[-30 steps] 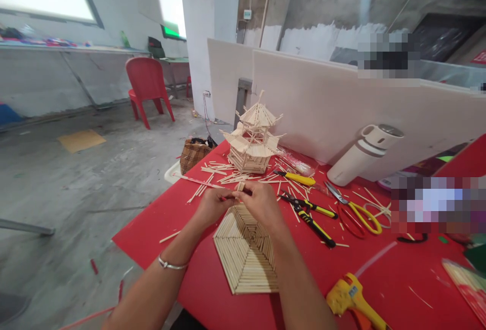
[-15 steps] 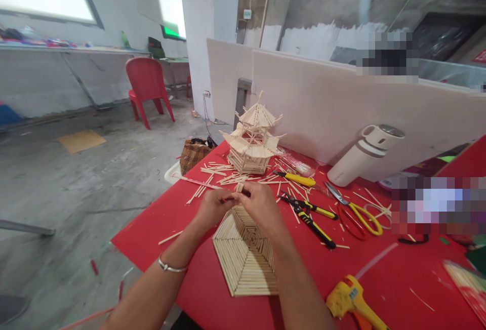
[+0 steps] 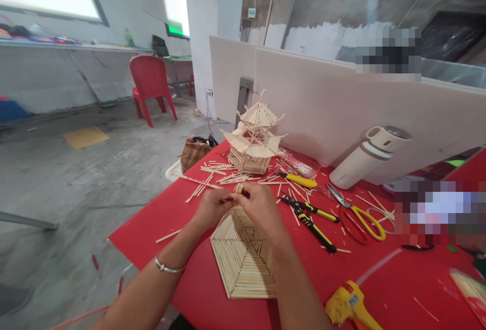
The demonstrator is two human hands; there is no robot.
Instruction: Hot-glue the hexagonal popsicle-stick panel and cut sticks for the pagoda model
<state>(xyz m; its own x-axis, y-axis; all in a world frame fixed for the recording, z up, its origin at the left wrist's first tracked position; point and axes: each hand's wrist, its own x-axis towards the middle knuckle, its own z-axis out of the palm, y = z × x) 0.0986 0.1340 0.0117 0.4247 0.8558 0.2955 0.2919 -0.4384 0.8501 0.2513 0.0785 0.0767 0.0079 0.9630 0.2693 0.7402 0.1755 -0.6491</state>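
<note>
My left hand (image 3: pixel 215 208) and my right hand (image 3: pixel 260 207) meet above the far edge of a flat panel. Pinched between their fingertips is a small bunch of short wooden sticks (image 3: pixel 239 188); the fingers cover most of it. Below them the hexagonal stick panel (image 3: pixel 243 264) lies on the red table, its sticks laid in nested rings, partly hidden by my right forearm. Just beyond my hands stands a two-tiered stick pavilion (image 3: pixel 254 137) with a pointed roof. Loose sticks (image 3: pixel 243 179) are scattered around its base.
Right of my hands lie a yellow utility knife (image 3: pixel 298 179), black-and-yellow pliers (image 3: pixel 313 229) and scissors (image 3: pixel 357 213). A yellow glue gun (image 3: pixel 351 304) sits at the near right. A white bottle (image 3: pixel 368 158) leans by the white board (image 3: pixel 322 97). The red table's (image 3: pixel 148 241) left edge borders the floor.
The view has shifted slightly. My hands keep the same pinch at nearly the same spot, and the things on the table have not visibly moved.
</note>
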